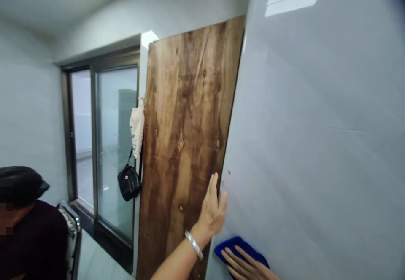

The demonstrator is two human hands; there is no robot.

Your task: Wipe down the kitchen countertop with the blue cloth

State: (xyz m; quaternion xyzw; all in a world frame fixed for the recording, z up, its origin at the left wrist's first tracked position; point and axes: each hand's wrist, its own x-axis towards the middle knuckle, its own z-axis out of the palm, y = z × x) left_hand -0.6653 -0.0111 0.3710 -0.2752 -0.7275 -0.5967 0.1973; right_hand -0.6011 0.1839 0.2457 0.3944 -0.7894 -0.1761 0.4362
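Note:
My left hand [212, 208], a silver bangle on its wrist, is raised at the right edge of a tall wooden board [186, 103]. Its fingers are stretched out with nothing in them; whether they touch the board or the wall I cannot tell. Low on the glossy pale wall [310, 145], my right hand [245, 265] presses a folded blue cloth [236, 243] under its fingers. The bottom of the picture cuts off part of that hand. A small dark mark shows on the wall above the cloth, near the board's edge.
A person in a black cap and dark top [34, 238] sits at the lower left on a metal-framed chair [76, 225]. Behind stands a sliding glass door [115, 145]. A black bag [129, 183] and a white cloth bag [137, 128] hang beside the board.

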